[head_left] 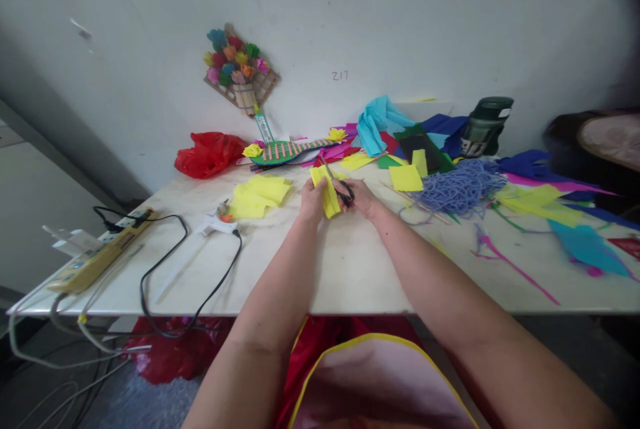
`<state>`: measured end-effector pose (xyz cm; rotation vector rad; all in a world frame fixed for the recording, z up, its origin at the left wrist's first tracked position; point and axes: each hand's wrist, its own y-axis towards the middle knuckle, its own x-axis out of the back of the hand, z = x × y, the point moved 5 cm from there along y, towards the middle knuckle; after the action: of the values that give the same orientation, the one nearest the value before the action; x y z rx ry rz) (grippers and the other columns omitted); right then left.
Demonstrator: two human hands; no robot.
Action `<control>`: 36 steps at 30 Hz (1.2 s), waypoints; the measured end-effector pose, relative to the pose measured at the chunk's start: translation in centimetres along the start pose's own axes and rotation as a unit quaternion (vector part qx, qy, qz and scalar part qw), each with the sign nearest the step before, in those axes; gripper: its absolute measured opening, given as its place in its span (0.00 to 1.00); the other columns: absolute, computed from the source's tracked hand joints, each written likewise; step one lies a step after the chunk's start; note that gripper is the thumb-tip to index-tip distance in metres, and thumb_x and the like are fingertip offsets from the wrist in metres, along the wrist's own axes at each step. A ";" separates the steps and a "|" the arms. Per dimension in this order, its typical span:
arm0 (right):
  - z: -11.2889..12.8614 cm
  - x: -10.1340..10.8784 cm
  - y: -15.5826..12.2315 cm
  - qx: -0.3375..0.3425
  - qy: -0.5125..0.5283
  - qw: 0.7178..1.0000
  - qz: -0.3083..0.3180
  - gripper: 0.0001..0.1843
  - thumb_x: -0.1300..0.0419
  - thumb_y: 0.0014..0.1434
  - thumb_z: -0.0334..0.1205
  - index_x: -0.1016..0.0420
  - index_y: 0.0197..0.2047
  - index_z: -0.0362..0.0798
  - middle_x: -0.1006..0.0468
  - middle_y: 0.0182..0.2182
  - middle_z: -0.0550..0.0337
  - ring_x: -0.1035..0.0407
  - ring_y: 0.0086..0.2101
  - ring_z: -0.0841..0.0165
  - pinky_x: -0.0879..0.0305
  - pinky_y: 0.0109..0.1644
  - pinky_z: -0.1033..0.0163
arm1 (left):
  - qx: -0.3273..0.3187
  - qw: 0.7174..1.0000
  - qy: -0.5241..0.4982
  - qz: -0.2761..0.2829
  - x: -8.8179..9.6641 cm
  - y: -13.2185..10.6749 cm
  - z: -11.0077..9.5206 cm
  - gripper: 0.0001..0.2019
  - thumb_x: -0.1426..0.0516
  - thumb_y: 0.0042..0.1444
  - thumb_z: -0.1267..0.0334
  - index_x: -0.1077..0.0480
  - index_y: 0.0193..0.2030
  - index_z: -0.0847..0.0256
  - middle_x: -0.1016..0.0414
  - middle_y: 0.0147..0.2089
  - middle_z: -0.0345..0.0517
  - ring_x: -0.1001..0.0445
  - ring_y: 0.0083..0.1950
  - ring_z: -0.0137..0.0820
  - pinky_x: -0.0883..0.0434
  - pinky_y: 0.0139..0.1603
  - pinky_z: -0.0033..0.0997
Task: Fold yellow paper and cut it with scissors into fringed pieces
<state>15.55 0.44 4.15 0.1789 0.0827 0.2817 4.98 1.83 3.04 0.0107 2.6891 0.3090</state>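
My left hand [313,199] pinches a folded strip of yellow paper [329,197] between thumb and fingers, and my right hand [362,197] is closed around the black handles of a pair of scissors [346,193], its fingers curled in toward the paper. Both bare forearms reach forward from my near edge and converge, so the hands sit close together over the table, the strip standing between them with its long side running away from me. The scissor blades point forward and left beside the strip's far end; from here I can't tell whether they are biting into it. Under and around the hands spreads a pale tabletop [350,275]. Just left of my left hand lie loose yellow sheets [260,195], then a white glue gun [217,223], and farther left a power strip [103,252] with plugs and cables. Beyond the hands I see a green woven piece [293,151] with yellow flowers at its ends. To the right of my right hand there's a tangle of bluish cord [460,187], with a dark bottle [486,127] behind it. A grey-white wall [425,22] closes the far side, carrying a colourful flower bouquet [239,62] ahead and left of both hands.
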 end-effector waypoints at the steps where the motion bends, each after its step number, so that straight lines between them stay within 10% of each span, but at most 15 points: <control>1: 0.0 0.0 0.0 0.001 0.000 1.000 -0.002 0.19 0.40 0.45 0.53 0.37 0.21 0.44 0.33 0.11 0.65 0.43 0.10 0.77 0.45 0.12 0.72 | 0.000 1.000 0.001 -0.004 0.0 0.0 0.0 0.15 0.41 0.42 0.55 0.37 0.33 0.63 0.31 0.21 0.42 0.30 0.24 0.30 0.33 0.27 0.30; 36: -0.2 0.1 0.2 0.009 0.023 1.000 0.004 0.17 0.39 0.45 0.52 0.35 0.23 0.45 0.35 0.12 0.67 0.42 0.13 0.77 0.44 0.13 0.72 | 0.013 1.000 -0.002 -0.001 0.1 0.1 0.0 0.17 0.40 0.41 0.55 0.37 0.33 0.63 0.30 0.22 0.42 0.32 0.21 0.28 0.34 0.25 0.29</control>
<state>15.57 0.68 4.02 0.1915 0.1298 0.2935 4.93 1.90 2.98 0.0156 2.6888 0.2733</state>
